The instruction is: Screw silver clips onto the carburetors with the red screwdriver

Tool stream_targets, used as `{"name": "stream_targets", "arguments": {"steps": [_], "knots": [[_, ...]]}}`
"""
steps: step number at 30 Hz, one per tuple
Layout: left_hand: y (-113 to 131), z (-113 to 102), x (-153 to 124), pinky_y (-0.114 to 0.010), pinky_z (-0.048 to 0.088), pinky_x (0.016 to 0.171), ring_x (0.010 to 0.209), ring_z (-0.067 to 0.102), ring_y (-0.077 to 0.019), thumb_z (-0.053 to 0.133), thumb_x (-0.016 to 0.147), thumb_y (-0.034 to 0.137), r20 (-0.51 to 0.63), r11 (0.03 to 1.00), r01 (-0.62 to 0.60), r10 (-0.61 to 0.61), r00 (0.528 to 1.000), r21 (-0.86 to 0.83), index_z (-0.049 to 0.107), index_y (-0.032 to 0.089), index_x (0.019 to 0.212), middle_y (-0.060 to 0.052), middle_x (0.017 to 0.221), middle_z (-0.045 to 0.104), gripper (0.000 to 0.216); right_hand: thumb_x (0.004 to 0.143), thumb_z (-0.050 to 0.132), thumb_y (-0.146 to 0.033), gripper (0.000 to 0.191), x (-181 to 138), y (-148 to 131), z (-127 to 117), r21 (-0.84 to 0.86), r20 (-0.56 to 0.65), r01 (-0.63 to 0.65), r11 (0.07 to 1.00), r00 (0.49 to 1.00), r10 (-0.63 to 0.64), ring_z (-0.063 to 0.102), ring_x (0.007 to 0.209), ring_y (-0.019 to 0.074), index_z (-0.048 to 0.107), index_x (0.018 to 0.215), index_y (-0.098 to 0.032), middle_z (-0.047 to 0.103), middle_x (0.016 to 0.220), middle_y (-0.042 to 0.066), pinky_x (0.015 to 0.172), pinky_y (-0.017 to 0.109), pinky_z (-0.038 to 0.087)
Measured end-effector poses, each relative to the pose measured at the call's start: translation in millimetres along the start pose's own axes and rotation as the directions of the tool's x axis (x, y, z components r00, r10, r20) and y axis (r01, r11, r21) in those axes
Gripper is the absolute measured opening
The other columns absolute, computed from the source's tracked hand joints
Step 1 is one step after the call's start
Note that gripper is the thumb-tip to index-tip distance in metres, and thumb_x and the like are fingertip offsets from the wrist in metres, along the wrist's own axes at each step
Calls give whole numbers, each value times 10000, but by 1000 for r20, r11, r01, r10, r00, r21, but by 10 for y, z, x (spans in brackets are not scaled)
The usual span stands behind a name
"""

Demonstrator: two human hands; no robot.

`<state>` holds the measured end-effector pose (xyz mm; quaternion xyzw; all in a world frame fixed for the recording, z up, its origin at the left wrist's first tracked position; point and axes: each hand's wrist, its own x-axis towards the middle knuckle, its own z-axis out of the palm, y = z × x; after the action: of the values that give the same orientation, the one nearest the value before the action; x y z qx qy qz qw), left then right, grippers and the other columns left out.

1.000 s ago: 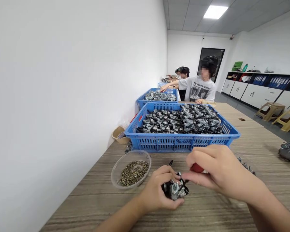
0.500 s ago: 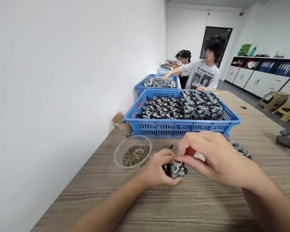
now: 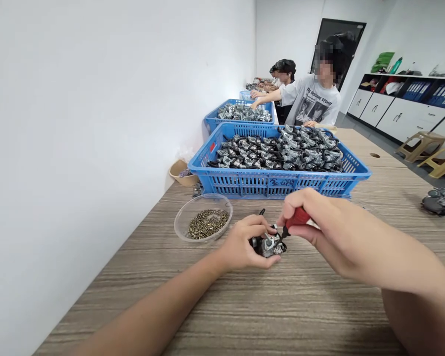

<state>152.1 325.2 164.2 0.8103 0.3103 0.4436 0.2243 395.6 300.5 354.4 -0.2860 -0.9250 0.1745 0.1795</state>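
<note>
My left hand [image 3: 243, 243] is closed round a small grey and black metal part [image 3: 270, 244] that rests on the wooden table [image 3: 267, 306]. My right hand [image 3: 321, 220] grips a red-handled screwdriver [image 3: 295, 218] whose dark tip meets the top of the part. A clear plastic bowl [image 3: 203, 223] of small brass screws stands just left of my left hand. Behind my hands is a blue plastic crate [image 3: 278, 185] filled with several similar metal parts.
A white wall runs along the left. A small tan bowl [image 3: 181, 172] sits by the crate. A second blue crate [image 3: 241, 114] lies farther back, where other people sit working. More metal parts [image 3: 438, 202] lie at the right; stools and cabinets stand beyond.
The view has tilted down, so the hands and crate appear higher. My right hand has turned, exposing more of the red handle. The left hand keeps holding the part.
</note>
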Motion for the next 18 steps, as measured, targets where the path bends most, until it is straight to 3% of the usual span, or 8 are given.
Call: {"name": "stream_targets", "arguments": {"steps": [3,6,9,11,13,15,18], "knots": [[4,-2,1,-390,655,883,929,790,-262,955,743,424,-6,1000,-1,1,1000,4,827,193,1052,-81,1005,808,407,1138,636,-396,163,107,79,64,-98,-142,7,995,990,-21,662,714,110,564,1135,-250,746,909,-51,641,242,450],[13,-8,7,-364,658,847,902,786,-248,959,743,419,-6,1000,13,-13,1000,0,820,189,1005,-72,977,801,375,1100,692,-449,259,192,124,159,-313,-319,-4,950,942,-102,585,569,100,592,975,-246,692,704,-89,553,270,334],[13,-11,13,-348,662,831,888,786,-238,962,742,423,-7,999,32,-33,999,-7,818,194,977,-69,976,803,359,1113,644,-466,276,227,123,208,-447,-366,-63,893,923,-119,552,546,135,591,959,-243,674,676,-65,532,310,272],[11,-13,17,-345,664,822,871,784,-232,963,740,423,-16,1000,26,-27,1000,-9,820,194,992,-69,975,805,370,1112,629,-426,216,219,114,189,-387,-301,-43,921,950,-82,642,692,184,568,1047,-229,716,812,-10,581,314,364],[12,-17,22,-339,660,804,852,781,-225,967,741,413,-22,1000,12,-12,1000,-15,817,193,993,-67,971,805,366,1104,584,-290,103,191,108,136,-217,-191,31,976,979,-73,711,961,236,521,1128,-212,728,1017,67,726,327,501],[16,-25,28,-331,658,792,838,779,-218,973,743,396,-22,1000,-3,3,1000,-24,811,192,973,-61,962,803,347,1089,501,-153,106,159,111,75,-20,-91,110,994,990,-112,693,1172,239,485,1178,-210,700,1201,119,875,337,561],[22,-34,33,-333,666,803,841,784,-218,975,747,377,-32,1000,-14,13,999,-18,808,194,970,-53,948,805,334,1108,470,-115,159,143,134,18,179,-29,182,967,983,-180,696,1213,193,510,1229,-211,688,1349,120,934,313,579]]}}
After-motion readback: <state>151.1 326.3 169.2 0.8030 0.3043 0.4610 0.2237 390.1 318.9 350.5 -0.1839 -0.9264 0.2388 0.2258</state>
